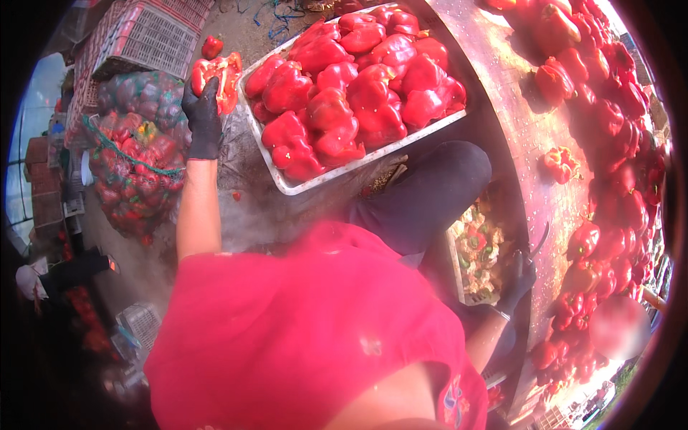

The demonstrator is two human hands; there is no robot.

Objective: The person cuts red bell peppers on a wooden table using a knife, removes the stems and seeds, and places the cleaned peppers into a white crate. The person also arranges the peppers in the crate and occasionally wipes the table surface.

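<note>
My left hand [203,118], in a dark glove, is stretched out and holds a cut-open red bell pepper [231,80] with its pale inside showing. The pepper is just left of a white plastic tray [322,178] heaped with red bell peppers [328,107]. My right hand [519,279], also gloved, grips a small knife with a curved blade [542,239] at the edge of a work table [529,177]. Beside that hand, a pale crate [456,263] holds pepper cores and stem pieces [477,250].
Many whole red peppers [607,113] are piled along the table's far side. One loose pepper [560,164] lies nearer. Mesh sacks of peppers [140,183] and stacked plastic crates [153,37] stand at left. Another person [64,277] is at the lower left. My bent knee [457,166] juts beside the tray.
</note>
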